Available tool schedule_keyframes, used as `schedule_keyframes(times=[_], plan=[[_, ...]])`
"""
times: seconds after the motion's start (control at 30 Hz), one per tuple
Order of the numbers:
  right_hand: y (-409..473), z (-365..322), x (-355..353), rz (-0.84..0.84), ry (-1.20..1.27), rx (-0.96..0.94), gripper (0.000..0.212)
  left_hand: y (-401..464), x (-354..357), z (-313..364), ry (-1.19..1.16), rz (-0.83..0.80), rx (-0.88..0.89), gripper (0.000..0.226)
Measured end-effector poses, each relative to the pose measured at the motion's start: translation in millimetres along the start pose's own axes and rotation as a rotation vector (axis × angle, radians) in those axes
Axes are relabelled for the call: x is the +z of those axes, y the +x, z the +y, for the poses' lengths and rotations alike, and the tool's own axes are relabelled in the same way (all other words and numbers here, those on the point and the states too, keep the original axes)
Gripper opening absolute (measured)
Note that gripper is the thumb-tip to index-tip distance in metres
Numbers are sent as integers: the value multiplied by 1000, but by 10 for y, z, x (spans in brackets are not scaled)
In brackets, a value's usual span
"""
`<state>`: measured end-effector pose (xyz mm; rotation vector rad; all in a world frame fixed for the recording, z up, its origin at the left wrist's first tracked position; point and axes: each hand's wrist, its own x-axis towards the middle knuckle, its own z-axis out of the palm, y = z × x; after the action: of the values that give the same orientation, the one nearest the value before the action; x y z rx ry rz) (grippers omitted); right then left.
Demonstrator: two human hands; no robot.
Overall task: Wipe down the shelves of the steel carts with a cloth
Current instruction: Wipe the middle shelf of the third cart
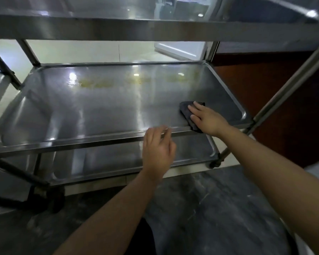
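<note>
Right hand (207, 118) flat on dark folded cloth (188, 115), glossy steel shelf (99, 107)

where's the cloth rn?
In the head view, the dark grey cloth lies flat on the middle steel shelf, near its front right corner, pressed under the right hand. The left hand rests at the shelf's front rim.

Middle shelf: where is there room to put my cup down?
The middle shelf is bare left of the dark cloth, out to its left rim. The near right corner is crowded: the right hand presses the cloth, and the left hand is at the front rim.
</note>
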<state>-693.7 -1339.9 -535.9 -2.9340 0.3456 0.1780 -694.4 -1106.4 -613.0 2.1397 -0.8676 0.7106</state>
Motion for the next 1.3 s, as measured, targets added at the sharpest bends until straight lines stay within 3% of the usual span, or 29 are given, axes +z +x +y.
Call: schedule_keyframes(times=[0.17,0.43,0.73,0.97,1.3], plan=[[-10,50,15,8,-35,12,52,83,300,185,-27,-127,6,38],[610,139,-22,41,-20,25,52,-4,436,104,-72,-14,99,37],[1553,296,-196,37,15,77,54,-10,614,-19,35,38,181,36],[1328,497,-230,63,24,122,53,-48,627,-36,74,74,207,36],[186,720,-83,32,5,26,52,-17,529,6,-19,39,155,36]])
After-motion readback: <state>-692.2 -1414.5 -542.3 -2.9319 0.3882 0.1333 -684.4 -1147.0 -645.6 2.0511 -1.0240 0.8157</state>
